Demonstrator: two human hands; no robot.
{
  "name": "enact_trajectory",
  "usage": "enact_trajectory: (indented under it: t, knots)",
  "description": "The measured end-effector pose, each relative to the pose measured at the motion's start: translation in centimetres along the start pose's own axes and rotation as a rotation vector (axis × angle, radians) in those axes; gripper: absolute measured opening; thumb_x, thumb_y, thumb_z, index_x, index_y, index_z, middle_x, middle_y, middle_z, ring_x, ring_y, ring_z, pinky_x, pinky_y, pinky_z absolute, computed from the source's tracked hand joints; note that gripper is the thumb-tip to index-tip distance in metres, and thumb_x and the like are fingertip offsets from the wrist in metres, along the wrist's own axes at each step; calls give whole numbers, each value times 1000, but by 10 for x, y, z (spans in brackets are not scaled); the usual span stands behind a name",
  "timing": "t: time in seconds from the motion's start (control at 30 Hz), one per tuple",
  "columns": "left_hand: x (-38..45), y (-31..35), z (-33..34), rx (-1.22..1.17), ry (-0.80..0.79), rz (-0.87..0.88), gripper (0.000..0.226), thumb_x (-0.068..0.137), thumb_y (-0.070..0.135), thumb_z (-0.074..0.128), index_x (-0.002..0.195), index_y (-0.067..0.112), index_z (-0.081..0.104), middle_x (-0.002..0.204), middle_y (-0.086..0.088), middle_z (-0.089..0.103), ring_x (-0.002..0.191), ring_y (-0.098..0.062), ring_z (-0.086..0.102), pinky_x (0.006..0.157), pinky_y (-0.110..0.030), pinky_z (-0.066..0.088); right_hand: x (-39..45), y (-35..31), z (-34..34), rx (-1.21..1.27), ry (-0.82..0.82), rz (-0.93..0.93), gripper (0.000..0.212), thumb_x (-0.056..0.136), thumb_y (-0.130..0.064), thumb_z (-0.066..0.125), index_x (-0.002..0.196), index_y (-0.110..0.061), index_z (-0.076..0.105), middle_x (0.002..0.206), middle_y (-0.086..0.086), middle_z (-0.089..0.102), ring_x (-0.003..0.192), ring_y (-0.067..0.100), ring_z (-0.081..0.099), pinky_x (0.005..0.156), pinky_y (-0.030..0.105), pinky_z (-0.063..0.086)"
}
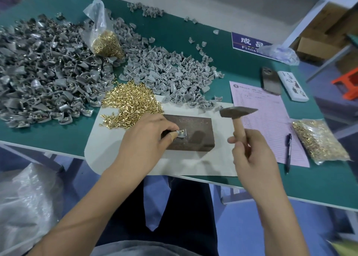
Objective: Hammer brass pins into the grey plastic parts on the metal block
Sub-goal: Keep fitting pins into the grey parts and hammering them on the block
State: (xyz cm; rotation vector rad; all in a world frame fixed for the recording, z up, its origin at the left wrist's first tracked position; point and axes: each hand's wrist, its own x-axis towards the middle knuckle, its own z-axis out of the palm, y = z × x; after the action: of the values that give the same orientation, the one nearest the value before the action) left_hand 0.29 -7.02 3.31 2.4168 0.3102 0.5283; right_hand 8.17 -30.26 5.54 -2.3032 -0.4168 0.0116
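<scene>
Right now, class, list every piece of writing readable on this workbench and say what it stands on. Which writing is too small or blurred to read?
"成品": white characters on the blue rectangular sign at the bench's far edge; the second character is partly covered.
"Finis": white letters beneath them on that sign, cut off by a crumpled clear plastic bag.
Pink printed paper form: header and rows too small to read.
White oblong box: dark print, unreadable.

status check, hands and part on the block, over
Left hand pinches grey part on metal block. Right hand holds hammer raised. Strike path clear.
</scene>
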Motion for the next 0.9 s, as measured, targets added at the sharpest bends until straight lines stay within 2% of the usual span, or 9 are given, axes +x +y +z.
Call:
enact_trajectory:
  t: [0.07,0.17,0.27,0.43,0.5,0.57,0.63,0.73,0.9]
  knots:
    - [2,0,-3,50,4,9,10,89,38,72,97,34,78,87,18,63,94,-9,50,59,-26,37,-3,-7,1,39,-44,-43,18,96,-49,45,107,-40,56,80,-14,67,70,9,61,59,21,44]
    - [4,0,-4,78,-5,13,10,89,40,72,96,37,78,87,18,64,93,-11,53,61,-27,39,-8,-16,12,-3,-90,-84,22,103,-56,44,119,-50,58,75,-18,62,68,10,57,63,35,49]
    - [4,-1,-3,66,-8,25,11,89,37,72,98,34,78,89,17,62,95,-12,52,65,-29,38,-9,-24,19,-105,-109,-102,30,101,-61,39,126,-54,54,81,-27,61,73,8,56,65,36,50]
    - [5,-3,-2,51,-25,43,13,89,38,72,99,32,78,88,15,62,94,-13,51,66,-32,43,-8,-34,17,-178,-43,-171,37,101,-66,24,133,-61,43,88,-38,62,81,-2,58,65,20,46]
    - [5,-4,-2,55,-18,48,14,87,38,74,99,33,79,88,14,64,92,-14,52,65,-34,46,-12,-37,23,-201,-76,-185,37,104,-60,26,137,-57,42,100,-31,69,88,4,64,70,31,53]
    - [5,-4,-3,49,-11,47,15,86,38,75,99,32,79,88,15,65,92,-14,52,64,-35,47,-15,-40,27,-241,-126,-175,37,105,-57,28,139,-54,42,112,-17,73,98,19,68,76,41,55]
    - [4,-5,-2,48,-11,44,15,86,38,75,99,33,79,89,16,65,94,-13,52,65,-35,48,-14,-37,25,-269,-81,-189,37,104,-60,27,138,-57,43,108,-20,73,94,17,68,72,38,55]
    - [5,-5,-3,56,-4,38,13,85,43,74,95,36,78,88,17,65,93,-13,52,62,-33,45,-11,-38,21,-134,35,-161,37,101,-66,26,132,-65,46,102,-38,66,92,7,65,70,30,52]
    - [5,-4,-4,86,9,29,11,85,41,76,95,38,78,86,20,64,91,-11,51,59,-29,40,-16,-40,28,-251,-87,-160,36,105,-57,31,136,-54,48,103,-15,75,92,20,69,74,41,56]
